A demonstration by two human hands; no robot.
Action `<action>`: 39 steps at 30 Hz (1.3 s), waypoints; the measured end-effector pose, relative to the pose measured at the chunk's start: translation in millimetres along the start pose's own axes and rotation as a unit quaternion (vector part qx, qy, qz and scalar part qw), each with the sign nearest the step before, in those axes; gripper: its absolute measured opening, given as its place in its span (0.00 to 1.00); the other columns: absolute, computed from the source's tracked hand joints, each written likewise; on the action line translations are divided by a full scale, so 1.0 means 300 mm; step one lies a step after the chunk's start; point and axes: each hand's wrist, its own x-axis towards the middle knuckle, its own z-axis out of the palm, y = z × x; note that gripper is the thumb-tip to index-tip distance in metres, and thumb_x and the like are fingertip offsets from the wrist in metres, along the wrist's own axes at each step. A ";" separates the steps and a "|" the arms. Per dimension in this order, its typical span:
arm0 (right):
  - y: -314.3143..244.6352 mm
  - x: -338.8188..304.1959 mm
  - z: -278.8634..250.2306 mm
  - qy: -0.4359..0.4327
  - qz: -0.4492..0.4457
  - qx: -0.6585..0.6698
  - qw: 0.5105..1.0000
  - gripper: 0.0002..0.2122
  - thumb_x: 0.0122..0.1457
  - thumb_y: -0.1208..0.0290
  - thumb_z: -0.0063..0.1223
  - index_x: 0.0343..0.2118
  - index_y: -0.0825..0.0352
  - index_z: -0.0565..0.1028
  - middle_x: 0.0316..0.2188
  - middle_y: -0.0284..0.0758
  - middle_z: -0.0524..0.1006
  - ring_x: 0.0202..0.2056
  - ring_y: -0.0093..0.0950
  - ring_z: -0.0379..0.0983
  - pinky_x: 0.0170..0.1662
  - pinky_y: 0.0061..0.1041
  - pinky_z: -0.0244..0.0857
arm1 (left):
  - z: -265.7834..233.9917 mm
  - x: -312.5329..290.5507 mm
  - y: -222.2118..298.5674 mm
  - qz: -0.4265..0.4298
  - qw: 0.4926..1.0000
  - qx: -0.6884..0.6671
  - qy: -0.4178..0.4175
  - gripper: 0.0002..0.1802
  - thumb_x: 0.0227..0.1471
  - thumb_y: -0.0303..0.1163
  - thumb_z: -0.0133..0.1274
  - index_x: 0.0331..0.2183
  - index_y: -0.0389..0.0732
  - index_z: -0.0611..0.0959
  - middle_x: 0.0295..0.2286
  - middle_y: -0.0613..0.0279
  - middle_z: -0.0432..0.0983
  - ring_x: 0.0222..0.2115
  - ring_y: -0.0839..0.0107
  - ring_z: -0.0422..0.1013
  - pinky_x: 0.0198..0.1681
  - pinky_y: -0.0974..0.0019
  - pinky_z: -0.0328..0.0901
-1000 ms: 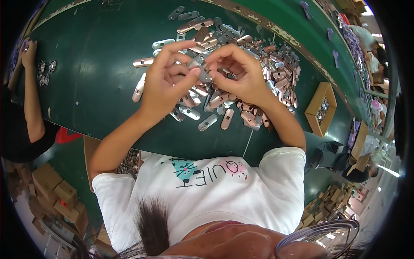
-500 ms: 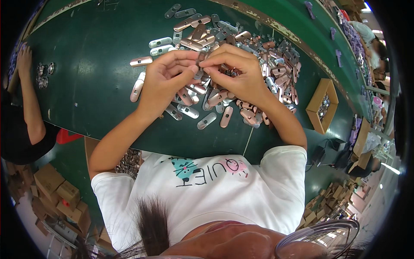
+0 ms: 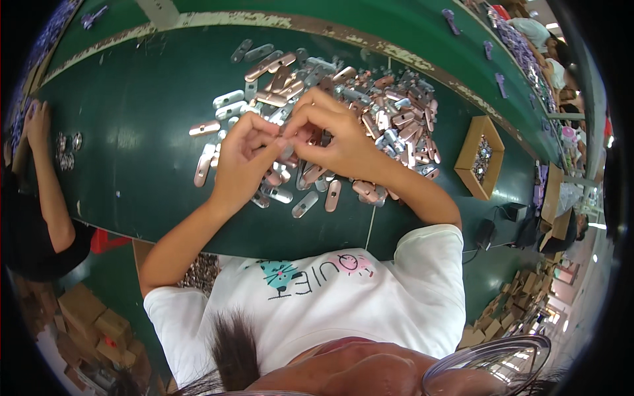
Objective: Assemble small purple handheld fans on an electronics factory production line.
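Note:
Over the near left part of a heap of metal casings, my two hands meet with fingertips almost touching. My left hand (image 3: pixel 239 158) is closed in a pinch on a small silvery metal piece (image 3: pixel 287 152). My right hand (image 3: pixel 337 137) also pinches, its thumb and forefinger at the same spot; fingers hide most of what they hold. Around and beneath them lie elongated round-ended casings, each with a small opening, such as a silver casing (image 3: pixel 305 204) and a rose-gold casing (image 3: pixel 333 196) on the near side.
A cardboard box (image 3: pixel 473 182) of small metal parts stands right on the green table (image 3: pixel 152 171). Small metal rings (image 3: pixel 67 160) lie far left, near another person's arm (image 3: pixel 53 198). A raised ledge (image 3: pixel 317 30) runs behind the heap.
My head view has shifted, so the table sits lower in the picture. Both hands have come nearer to me and slightly left over the heap, still pinching together.

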 end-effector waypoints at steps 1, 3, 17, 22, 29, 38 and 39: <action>0.005 0.004 -0.006 -0.027 0.021 0.035 0.999 0.06 0.50 0.81 0.56 0.32 0.69 0.75 0.32 0.30 0.69 0.31 0.15 0.68 0.32 0.14 0.64 | -0.002 -0.006 0.003 -0.004 1.000 0.002 0.000 0.08 0.53 0.22 0.50 0.34 0.36 0.68 0.31 0.57 0.75 0.28 0.78 0.74 0.18 0.81 0.67; 0.012 0.018 -0.050 0.017 0.035 0.078 0.996 0.09 0.52 0.81 0.56 0.38 0.70 0.73 0.33 0.29 0.70 0.32 0.15 0.68 0.33 0.15 0.64 | 0.001 -0.008 -0.001 -0.003 1.000 -0.006 -0.010 0.07 0.54 0.21 0.48 0.35 0.37 0.67 0.32 0.57 0.75 0.28 0.79 0.73 0.19 0.80 0.67; 0.025 0.110 -0.046 0.001 -0.125 -0.274 0.954 0.06 0.50 0.76 0.55 0.32 0.66 0.75 0.26 0.35 0.72 0.28 0.35 0.70 0.33 0.31 0.60 | -0.002 -0.046 0.019 -0.005 1.000 -0.005 -0.024 0.08 0.52 0.22 0.53 0.35 0.35 0.70 0.30 0.67 0.71 0.27 0.85 0.68 0.28 0.80 0.64; -0.005 0.072 -0.039 -0.032 -0.126 -0.287 0.949 0.09 0.50 0.75 0.57 0.36 0.66 0.75 0.31 0.36 0.72 0.36 0.36 0.67 0.38 0.33 0.61 | 0.000 -0.030 0.012 0.027 0.999 0.010 -0.015 0.07 0.51 0.22 0.50 0.34 0.36 0.70 0.27 0.68 0.69 0.23 0.87 0.66 0.20 0.80 0.65; 0.007 0.054 -0.032 -0.106 -0.116 -0.360 0.920 0.17 0.48 0.73 0.58 0.44 0.65 0.72 0.44 0.37 0.69 0.47 0.38 0.63 0.47 0.38 0.57 | -0.023 -0.025 0.002 0.014 0.998 0.040 -0.042 0.08 0.53 0.22 0.49 0.36 0.37 0.70 0.29 0.64 0.72 0.29 0.80 0.72 0.21 0.78 0.70; 0.262 0.524 -0.160 0.072 -0.022 -0.470 0.879 0.38 0.56 0.47 0.48 0.61 0.69 0.52 0.63 0.46 0.51 0.64 0.44 0.44 0.59 0.50 0.45 | 0.004 -0.145 0.115 0.359 0.781 0.503 -0.089 0.05 0.44 0.27 0.53 0.27 0.42 0.74 0.20 0.64 0.68 0.22 0.71 0.69 0.23 0.68 0.66; 0.335 0.645 -0.193 0.089 -0.005 -0.494 0.865 0.38 0.56 0.45 0.47 0.61 0.69 0.52 0.63 0.45 0.52 0.64 0.43 0.44 0.59 0.52 0.46 | -0.004 -0.153 0.138 0.431 0.689 0.579 -0.065 0.04 0.42 0.28 0.53 0.25 0.43 0.74 0.19 0.66 0.66 0.22 0.73 0.68 0.23 0.66 0.66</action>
